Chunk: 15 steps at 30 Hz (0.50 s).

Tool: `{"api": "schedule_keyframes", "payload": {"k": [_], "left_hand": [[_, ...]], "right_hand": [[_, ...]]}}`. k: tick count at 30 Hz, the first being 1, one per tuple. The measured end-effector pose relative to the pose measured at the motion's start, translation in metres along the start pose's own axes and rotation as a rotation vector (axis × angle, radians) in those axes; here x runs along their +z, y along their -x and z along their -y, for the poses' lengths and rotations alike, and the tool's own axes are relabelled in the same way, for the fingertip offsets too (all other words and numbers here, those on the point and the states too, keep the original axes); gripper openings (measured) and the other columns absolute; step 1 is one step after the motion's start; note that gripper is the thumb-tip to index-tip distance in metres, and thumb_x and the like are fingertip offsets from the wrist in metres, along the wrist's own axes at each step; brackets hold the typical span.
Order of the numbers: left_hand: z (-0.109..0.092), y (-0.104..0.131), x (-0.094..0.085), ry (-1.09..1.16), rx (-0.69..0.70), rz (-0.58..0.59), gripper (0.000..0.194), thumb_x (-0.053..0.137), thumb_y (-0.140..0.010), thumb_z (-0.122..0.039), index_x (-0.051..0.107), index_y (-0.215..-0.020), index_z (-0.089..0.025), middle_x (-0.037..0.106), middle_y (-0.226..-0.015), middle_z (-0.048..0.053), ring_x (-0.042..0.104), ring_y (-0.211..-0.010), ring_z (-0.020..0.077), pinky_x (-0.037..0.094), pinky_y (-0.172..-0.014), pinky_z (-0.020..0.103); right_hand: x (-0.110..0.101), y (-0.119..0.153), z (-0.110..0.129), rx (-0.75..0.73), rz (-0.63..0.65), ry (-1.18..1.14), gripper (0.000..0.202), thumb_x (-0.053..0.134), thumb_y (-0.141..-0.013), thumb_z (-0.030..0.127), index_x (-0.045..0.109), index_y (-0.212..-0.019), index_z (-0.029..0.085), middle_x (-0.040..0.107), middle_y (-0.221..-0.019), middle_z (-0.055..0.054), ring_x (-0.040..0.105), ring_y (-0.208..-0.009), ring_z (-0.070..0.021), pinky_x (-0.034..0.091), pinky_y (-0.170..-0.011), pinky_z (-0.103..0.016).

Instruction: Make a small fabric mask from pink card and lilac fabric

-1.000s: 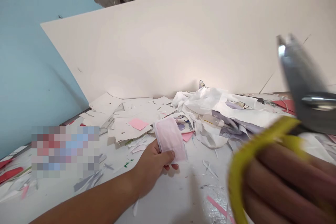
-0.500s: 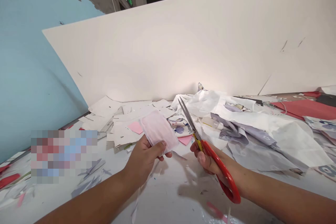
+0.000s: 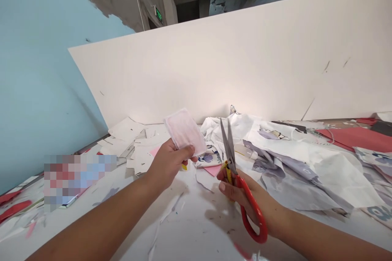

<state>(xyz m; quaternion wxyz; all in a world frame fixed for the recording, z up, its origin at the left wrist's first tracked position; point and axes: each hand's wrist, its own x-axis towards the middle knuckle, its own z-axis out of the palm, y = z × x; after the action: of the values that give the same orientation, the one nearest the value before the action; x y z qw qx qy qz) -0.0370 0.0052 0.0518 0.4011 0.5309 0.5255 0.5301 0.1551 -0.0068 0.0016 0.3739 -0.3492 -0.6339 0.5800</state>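
Note:
My left hand pinches the lower edge of a pale pink, flat rectangular fabric piece, holding it up above the table. In my right hand is a pair of scissors with red handles; its blades point upward and stand slightly apart. A yellow item shows by the fingers of that hand, partly hidden, so its kind is unclear. The scissors are to the right of the pink piece and apart from it. Behind both hands lie a flower-print fabric scrap and a pink paper scrap.
White crumpled cloth with lilac pieces is heaped on the right, near red sheets. Cut card pieces lie at the back left. A white board stands along the table's rear, beside a blue wall. Thin offcuts litter the white table.
The pink fabric piece has been raised a little. The scissors have turned more upright, and their blades have opened slightly. The camera view has tilted up somewhat.

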Motion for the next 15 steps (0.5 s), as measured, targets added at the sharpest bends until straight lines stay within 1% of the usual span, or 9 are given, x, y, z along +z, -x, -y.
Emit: {"api": "schedule_keyframes", "payload": {"k": [2,5,9,13,15], "left_hand": [[-0.008,-0.006,0.006,-0.002,0.042,0.005,0.021,0.06,-0.066,-0.031,0.056,-0.079,-0.015,0.06,-0.063,0.002,0.056,-0.058,0.0136,0.037,-0.051,0.023],[-0.02,-0.016,0.018,-0.018,0.088,0.003,0.02,0.06,-0.064,-0.029,0.056,-0.078,-0.014,0.06,-0.065,0.002,0.057,-0.056,0.0136,0.038,-0.049,0.022],[-0.034,-0.028,0.031,-0.02,0.138,-0.005,0.018,0.06,-0.063,-0.029,0.054,-0.073,-0.015,0.06,-0.059,0.001,0.056,-0.053,0.0131,0.037,-0.047,0.021],[-0.046,-0.032,0.037,-0.185,0.246,0.004,0.016,0.056,-0.067,-0.033,0.054,-0.067,-0.017,0.059,-0.051,0.0,0.05,-0.045,0.0107,0.035,-0.046,0.021],[-0.051,-0.03,0.039,-0.265,0.269,-0.004,0.018,0.054,-0.068,-0.036,0.054,-0.064,-0.018,0.058,-0.048,-0.001,0.048,-0.043,0.0104,0.034,-0.044,0.021]], "right_hand": [[-0.001,0.001,-0.004,-0.031,-0.051,0.01,0.034,0.055,-0.071,0.051,0.049,-0.082,0.019,0.04,-0.066,0.003,0.038,-0.06,-0.0112,0.034,-0.056,-0.025],[-0.003,0.001,-0.011,-0.065,-0.111,-0.027,0.048,0.049,-0.068,0.061,0.051,-0.087,0.018,0.043,-0.067,0.001,0.04,-0.059,-0.0121,0.037,-0.055,-0.026],[-0.003,-0.003,-0.015,-0.101,-0.076,-0.005,0.052,0.047,-0.066,0.066,0.053,-0.084,0.017,0.045,-0.067,0.0,0.041,-0.057,-0.0117,0.038,-0.053,-0.026],[-0.002,-0.01,-0.019,-0.111,-0.083,-0.017,0.059,0.044,-0.06,0.073,0.052,-0.078,0.018,0.042,-0.062,0.001,0.039,-0.051,-0.0105,0.034,-0.046,-0.024],[-0.002,-0.013,-0.023,-0.115,-0.077,-0.033,0.062,0.04,-0.06,0.076,0.05,-0.077,0.017,0.039,-0.057,0.003,0.037,-0.047,-0.0089,0.032,-0.043,-0.023]]}}
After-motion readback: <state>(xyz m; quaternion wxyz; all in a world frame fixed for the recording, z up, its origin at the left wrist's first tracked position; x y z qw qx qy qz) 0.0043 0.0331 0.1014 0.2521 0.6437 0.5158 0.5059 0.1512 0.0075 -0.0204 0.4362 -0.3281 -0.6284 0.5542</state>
